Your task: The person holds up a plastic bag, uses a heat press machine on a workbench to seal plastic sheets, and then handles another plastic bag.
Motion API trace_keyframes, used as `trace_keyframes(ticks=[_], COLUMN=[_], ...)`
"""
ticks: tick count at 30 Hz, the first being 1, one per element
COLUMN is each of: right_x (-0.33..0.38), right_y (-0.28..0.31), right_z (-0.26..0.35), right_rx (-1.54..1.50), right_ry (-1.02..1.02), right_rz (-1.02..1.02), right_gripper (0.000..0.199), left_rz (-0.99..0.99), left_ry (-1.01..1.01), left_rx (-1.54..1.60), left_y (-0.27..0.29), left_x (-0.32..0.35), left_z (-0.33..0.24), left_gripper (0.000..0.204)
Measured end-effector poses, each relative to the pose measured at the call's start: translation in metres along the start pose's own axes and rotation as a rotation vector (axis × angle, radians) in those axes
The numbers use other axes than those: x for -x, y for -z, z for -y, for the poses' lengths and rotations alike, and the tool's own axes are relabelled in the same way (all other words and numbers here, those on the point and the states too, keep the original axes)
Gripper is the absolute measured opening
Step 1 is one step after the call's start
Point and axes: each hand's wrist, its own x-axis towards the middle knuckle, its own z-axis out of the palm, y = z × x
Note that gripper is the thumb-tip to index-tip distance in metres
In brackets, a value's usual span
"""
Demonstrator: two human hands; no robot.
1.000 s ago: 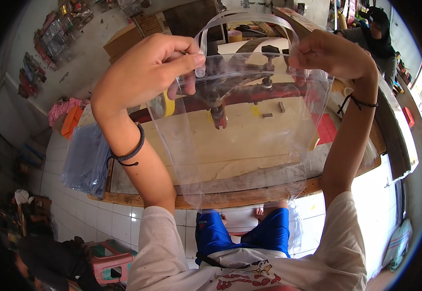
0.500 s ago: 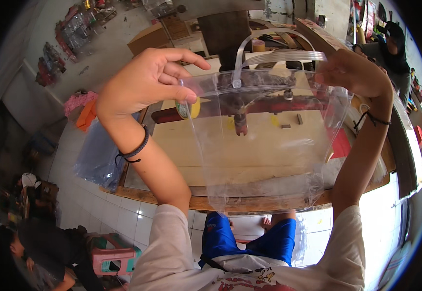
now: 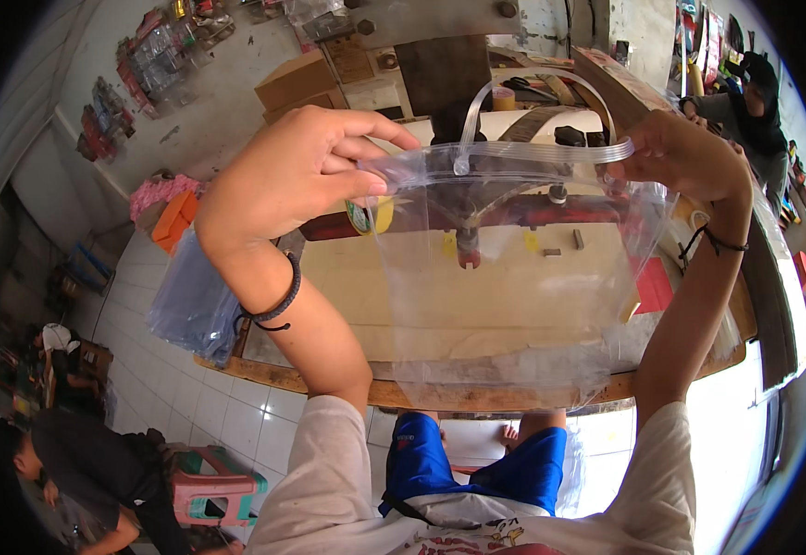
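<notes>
A clear plastic bag (image 3: 505, 324) hangs spread between my hands above the worktable. My left hand (image 3: 283, 176) pinches its upper left corner between thumb and fingers. At the upper right corner, my right hand (image 3: 685, 153) is closed on the bag's edge; its fingertips are partly hidden. A clear strap handle (image 3: 472, 129) loops up from the bag's top, fixed by a round button on the left. Through the film show a dark red bar with a metal fitting (image 3: 468, 248) and a cream board (image 3: 329, 287). A yellow tape roll (image 3: 384, 215) is beside my left thumb.
Bluish clear plastic sheets (image 3: 190, 305) hang at the table's left edge, near an orange piece (image 3: 176, 220). A cardboard box (image 3: 301, 83) stands behind. One person (image 3: 79, 472) bends near a stool (image 3: 209, 486) at lower left; another (image 3: 755, 102) is at far right.
The view has shifted slightly, so the scene sits a little lower and to the right. The strap handle has tilted nearer my right hand. Both hands keep hold of the bag.
</notes>
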Motion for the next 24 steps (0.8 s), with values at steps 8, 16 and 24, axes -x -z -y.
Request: trace_keyframes(ticks=[8,16,24], right_x=[-0.001,0.002,-0.001], right_y=[-0.001,0.000,-0.004], right_z=[-0.010,-0.008,0.003], right_rx=[-0.101,-0.133,-0.150], right_ry=[0.148,0.210,0.100], right_rz=[0.054,0.065,0.086], right_gripper=[0.027,0.026,0.033], left_rz=[0.025,0.023,-0.022], left_ry=[0.026,0.061,0.116], left_rx=[0.021,-0.019,-0.074], left_y=[0.001,0.001,0.003], left_x=[-0.003,-0.005,-0.004], left_z=[-0.001,0.002,0.006], left_gripper=[0.043,0.040,0.037])
